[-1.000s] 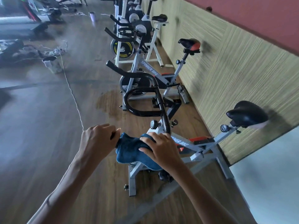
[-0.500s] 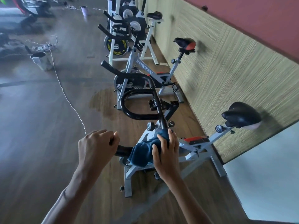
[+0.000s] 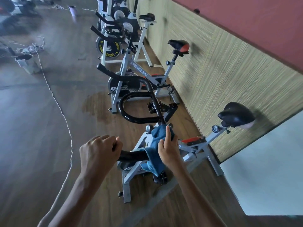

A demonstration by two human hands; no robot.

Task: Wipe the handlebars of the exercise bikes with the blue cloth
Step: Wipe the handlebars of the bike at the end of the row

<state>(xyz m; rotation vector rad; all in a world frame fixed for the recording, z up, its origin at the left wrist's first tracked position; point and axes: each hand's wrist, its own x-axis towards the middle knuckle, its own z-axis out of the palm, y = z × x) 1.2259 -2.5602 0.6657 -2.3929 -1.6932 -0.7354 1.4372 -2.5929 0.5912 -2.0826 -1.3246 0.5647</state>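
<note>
The nearest exercise bike has a black handlebar (image 3: 131,112) that loops in front of me. My left hand (image 3: 98,153) is closed around the near end grip of that bar. My right hand (image 3: 168,149) presses the blue cloth (image 3: 155,151) around the bar where it bends toward the stem; part of the cloth hangs below the bar. A second bike's handlebar (image 3: 118,76) and a third bike's handlebar (image 3: 106,35) stand further along the row.
The bikes line a ribbed beige wall (image 3: 221,71) on the right. The near bike's black saddle (image 3: 236,114) juts right. A white cord (image 3: 65,118) runs across the wooden floor on the left, past a white bucket (image 3: 27,63). A damp patch (image 3: 96,104) marks the floor.
My right hand has slid the blue cloth along the bar away from my left hand, up toward the stem. My left hand has kept its grip on the bar end.
</note>
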